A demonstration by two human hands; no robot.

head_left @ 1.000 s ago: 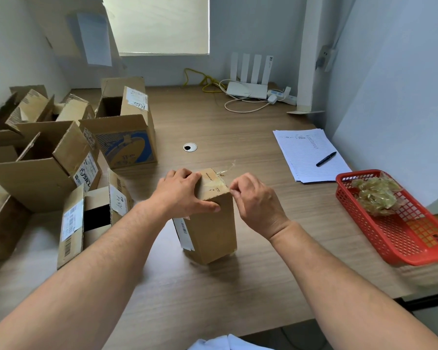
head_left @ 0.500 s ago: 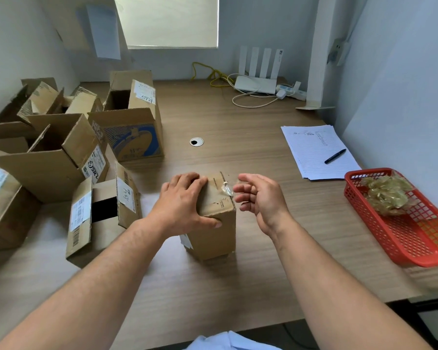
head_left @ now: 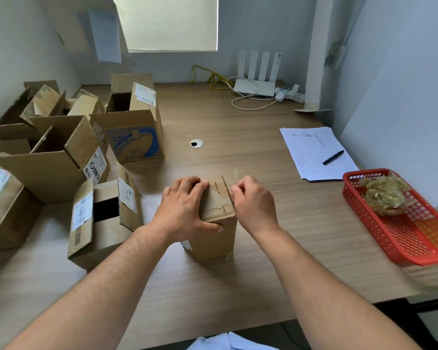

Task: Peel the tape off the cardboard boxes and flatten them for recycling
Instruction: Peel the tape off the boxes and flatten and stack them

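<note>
The small box (head_left: pixel 213 238) stands upright on the table (head_left: pixel 238 117), near the front edge, between the two forearms. The left hand (head_left: pixel 185 208) grips its top, fingers spread over the lid and thumb hooked on the near face, most likely to pin the box down so that pulling tape does not drag or tip it. The right hand (head_left: pixel 253 205) sits against the top right edge with its fingers curled into a pinch. A scrap of clear tape (head_left: pixel 234 173) stands up there, and the hand seems to hold it, though the thumb is hidden. The flaps are still shut, so flattening has to wait. A red basket (head_left: pixel 425 260) on the right holds a wad of peeled tape (head_left: pixel 382 195), within easy reach of the peeling hand. More boxes (head_left: pixel 127 137) wait at the left, some open.
</note>
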